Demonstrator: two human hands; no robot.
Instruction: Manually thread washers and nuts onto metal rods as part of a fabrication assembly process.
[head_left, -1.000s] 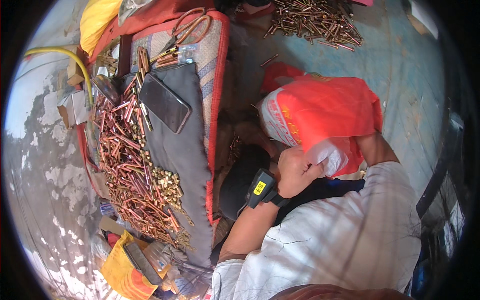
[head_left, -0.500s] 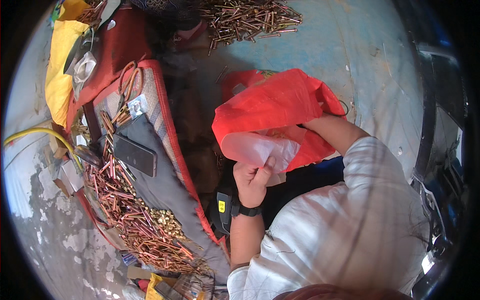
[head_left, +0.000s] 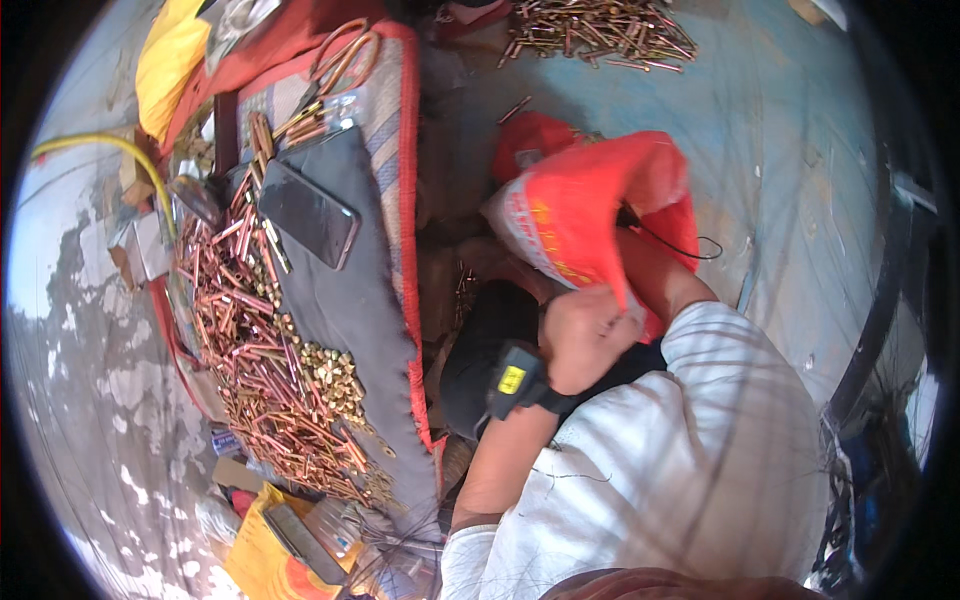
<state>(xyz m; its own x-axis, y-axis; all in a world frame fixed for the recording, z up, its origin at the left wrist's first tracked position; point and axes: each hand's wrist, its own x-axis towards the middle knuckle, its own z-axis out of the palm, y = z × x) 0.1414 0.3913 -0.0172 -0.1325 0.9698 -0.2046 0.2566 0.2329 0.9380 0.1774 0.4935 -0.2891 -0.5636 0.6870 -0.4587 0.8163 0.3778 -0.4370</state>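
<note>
A red bag (head_left: 575, 190) with yellow printing and a whitish inner side is held up in front of my body. My left hand (head_left: 588, 338), with a black device (head_left: 515, 380) strapped at the wrist, is closed on the near edge of the bag's mouth. My right forearm (head_left: 665, 278) reaches into the bag's opening. The right hand's fingers are hidden inside, so what they hold or touch does not show. A thin dark loop of cord (head_left: 708, 248) sticks out beside the right forearm.
On the left, a grey cloth (head_left: 320, 310) carries a phone (head_left: 310, 215), copper-coloured tubes (head_left: 250, 375) and small brass pieces (head_left: 330, 375). Scissors (head_left: 345, 60) lie above them. A pile of long metal pins (head_left: 605, 30) sits on the blue floor at the back.
The bag has turned in my hands, its printed side now showing. My left hand has shifted right along its edge. My view has moved, so the cloth and pins sit elsewhere in the picture.
</note>
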